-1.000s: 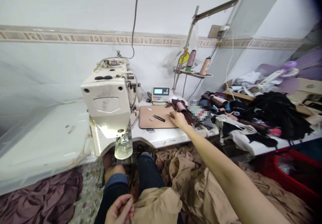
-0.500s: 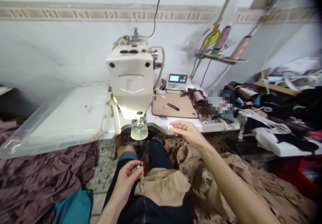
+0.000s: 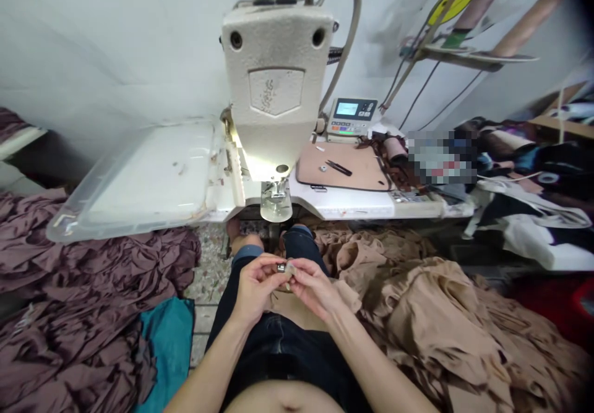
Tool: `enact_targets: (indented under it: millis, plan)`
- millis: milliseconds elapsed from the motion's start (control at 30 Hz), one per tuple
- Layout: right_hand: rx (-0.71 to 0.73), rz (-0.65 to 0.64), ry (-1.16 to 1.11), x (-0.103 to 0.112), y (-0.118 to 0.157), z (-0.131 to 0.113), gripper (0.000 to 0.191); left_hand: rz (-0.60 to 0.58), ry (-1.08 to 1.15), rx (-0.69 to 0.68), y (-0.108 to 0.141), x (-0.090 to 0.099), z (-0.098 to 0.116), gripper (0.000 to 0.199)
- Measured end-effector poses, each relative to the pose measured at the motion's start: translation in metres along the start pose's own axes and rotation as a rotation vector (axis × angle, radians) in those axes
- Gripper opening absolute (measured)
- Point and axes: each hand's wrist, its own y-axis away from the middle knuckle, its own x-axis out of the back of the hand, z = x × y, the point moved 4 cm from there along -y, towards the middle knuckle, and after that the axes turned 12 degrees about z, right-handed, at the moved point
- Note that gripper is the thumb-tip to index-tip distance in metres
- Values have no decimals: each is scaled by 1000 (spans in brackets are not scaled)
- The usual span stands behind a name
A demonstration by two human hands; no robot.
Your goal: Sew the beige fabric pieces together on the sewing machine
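Note:
Over my lap, my left hand (image 3: 253, 289) pinches a small shiny metal bobbin case (image 3: 281, 268) between thumb and fingertips. My right hand (image 3: 318, 289) is closed on a small pale bobbin (image 3: 290, 269), held right up against the case. Fingers partly cover both pieces, so I cannot tell whether the bobbin sits inside. Beneath the hands, a piece of tan cloth (image 3: 297, 309) lies across my dark jeans. The white sewing machine (image 3: 278, 91) stands in front of me, its lamp lit above the presser area.
Scissor-like thread snips (image 3: 338, 167) and a small metal bobbin (image 3: 323, 168) lie on a tan mat (image 3: 320, 153). Beyond is a lit control panel (image 3: 353, 116). A clear plastic tray (image 3: 139, 178) sits left. Brown cloth (image 3: 171, 258) and tan cloth (image 3: 431, 314) are heaped either side.
My right hand has come down and left from near the table edge, bringing the bobbin to the case. My left hand has risen slightly rightward. The view has tilted down.

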Motion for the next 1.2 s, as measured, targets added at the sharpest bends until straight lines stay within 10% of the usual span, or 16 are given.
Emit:
enact_targets:
  millis: [400, 833, 1033, 1200]
  plan:
    - [185, 61, 123, -11, 11, 2, 27, 140, 95, 101, 5, 5, -7, 37]
    - [857, 100, 945, -26, 48, -20, 35, 268, 95, 173, 9, 13, -13, 45]
    - [872, -13, 1195, -27, 61, -12, 48, 309, 100, 166, 12, 16, -24, 41]
    - [689, 114, 768, -11, 53, -7, 40, 192, 155, 237, 10, 10, -21, 45]
